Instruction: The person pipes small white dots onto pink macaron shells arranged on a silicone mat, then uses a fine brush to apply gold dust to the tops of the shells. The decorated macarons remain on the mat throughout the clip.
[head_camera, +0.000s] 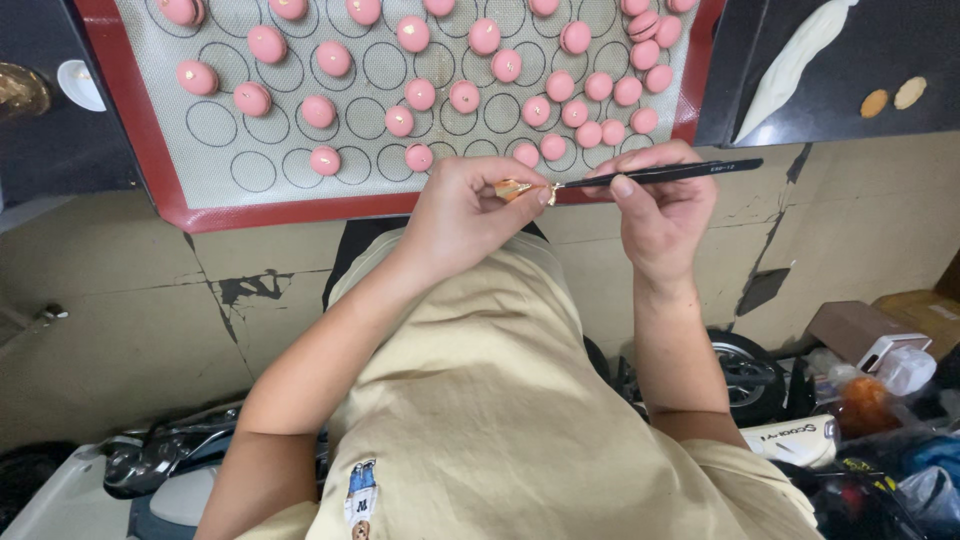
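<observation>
Tweezers (655, 174), slim, black and matte, lying pinched in the right hand (660, 215), fingers closed round the shaft. Left hand (462, 212) curling tight over a small crinkled scrap of gold leaf (513, 188), meeting the tweezer tip just below the mat's red edge. Beyond, round smooth pink macaron shells (420, 94) sitting on a grey silicone mat (215, 160) printed with circles, resting on the table (60, 150). Off to the right, soft white piping bag (800, 55).

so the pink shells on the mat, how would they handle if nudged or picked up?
The pink shells look small and domed, so probably light and easily slid on the smooth baking mat. Thin-looking shells suggest they would crack under a firm pinch. Flat bases make rolling unlikely.
</observation>
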